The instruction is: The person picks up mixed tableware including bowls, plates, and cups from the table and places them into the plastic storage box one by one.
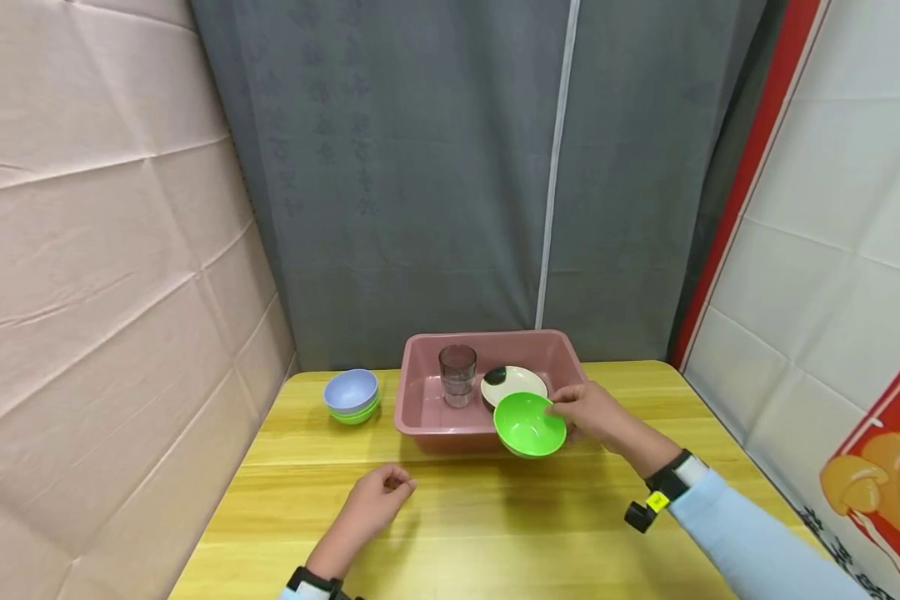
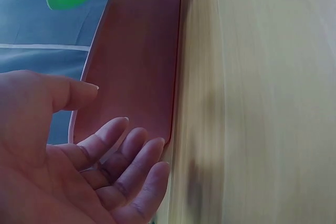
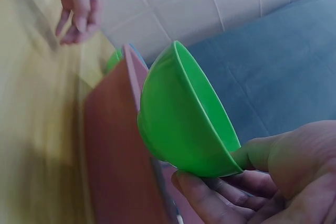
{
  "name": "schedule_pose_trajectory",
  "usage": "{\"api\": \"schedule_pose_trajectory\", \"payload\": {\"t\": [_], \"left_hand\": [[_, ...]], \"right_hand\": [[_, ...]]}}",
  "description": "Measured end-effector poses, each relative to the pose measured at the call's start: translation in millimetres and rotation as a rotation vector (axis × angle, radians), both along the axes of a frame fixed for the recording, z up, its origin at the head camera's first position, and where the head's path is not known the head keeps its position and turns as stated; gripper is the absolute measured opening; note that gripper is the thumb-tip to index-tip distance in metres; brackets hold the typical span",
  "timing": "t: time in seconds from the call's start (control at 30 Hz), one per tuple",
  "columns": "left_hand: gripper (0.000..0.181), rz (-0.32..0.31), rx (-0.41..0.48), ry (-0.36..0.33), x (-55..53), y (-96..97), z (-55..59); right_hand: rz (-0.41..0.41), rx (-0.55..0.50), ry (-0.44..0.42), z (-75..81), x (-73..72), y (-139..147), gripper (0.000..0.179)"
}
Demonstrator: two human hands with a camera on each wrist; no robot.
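Note:
My right hand (image 1: 587, 408) pinches the rim of a green bowl (image 1: 528, 425) between thumb and fingers. In the head view the bowl overlaps the front right edge of a pink basin (image 1: 450, 442); the right wrist view shows it tilted, held above the rim. Inside the basin are a clear glass (image 1: 457, 377) and a white dish with a black patch (image 1: 513, 383). My left hand (image 1: 378, 500) hangs in front of the basin with loosely curled fingers. The left wrist view shows nothing in its grasp.
A blue bowl (image 1: 351, 390) sits on a green bowl (image 1: 357, 415) left of the basin. All stand on a yellow wooden table (image 1: 450, 542). A grey curtain (image 1: 420, 167) hangs behind, and pale cloth walls (image 1: 120, 292) flank the table.

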State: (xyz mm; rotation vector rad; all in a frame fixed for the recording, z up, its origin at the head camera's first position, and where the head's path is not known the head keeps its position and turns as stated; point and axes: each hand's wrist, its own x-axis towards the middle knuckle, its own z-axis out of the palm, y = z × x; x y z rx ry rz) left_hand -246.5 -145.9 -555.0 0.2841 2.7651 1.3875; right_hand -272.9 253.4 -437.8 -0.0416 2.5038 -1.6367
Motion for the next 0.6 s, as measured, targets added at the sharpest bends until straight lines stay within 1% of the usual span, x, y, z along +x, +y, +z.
{"api": "schedule_pose_trajectory", "payload": {"t": [0.13, 0.23, 0.33, 0.43, 0.5, 0.6], "left_hand": [[0.015, 0.018, 0.002, 0.002, 1.1, -4.9, 0.1], [0.015, 0.023, 0.001, 0.0, 2.8, -7.7, -1.9], [0.013, 0.025, 0.005, -0.003, 4.2, -9.4, -3.3], [0.012, 0.027, 0.004, 0.006, 4.7, -10.4, -3.7], [0.011, 0.032, 0.001, 0.016, 4.8, -11.0, -3.3], [0.01, 0.043, -0.005, 0.033, 4.6, -12.1, -3.0]], "right_hand": [[-0.02, 0.076, -0.003, 8.2, -21.2, 5.8, 0.031], [-0.047, 0.087, -0.005, 9.0, -38.7, 8.1, 0.032], [-0.073, 0.06, -0.007, 8.9, -53.8, 8.7, 0.033], [-0.094, 0.021, -0.012, 8.1, -65.6, 7.6, 0.034], [-0.096, -0.008, -0.016, 6.6, -73.5, 7.0, 0.035], [-0.104, -0.024, -0.015, 3.1, -87.0, 5.2, 0.035]]}}
